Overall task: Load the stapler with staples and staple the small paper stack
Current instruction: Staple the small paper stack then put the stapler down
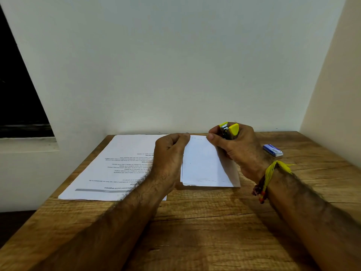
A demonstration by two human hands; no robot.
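The small paper stack (203, 163) is held over the wooden worktop (195, 231), its left edge gripped by the curled fingers of the left hand (170, 153). The yellow stapler (229, 131) is clasped in the right hand (236, 147) at the stack's far right corner. A blue staple box (272, 150) is seen lying to the right, and a printed sheet (117, 165) to the left.

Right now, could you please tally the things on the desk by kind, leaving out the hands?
Stapler: 1
Staple box: 1
Small paper stack: 1
Printed sheet: 1
Total: 4
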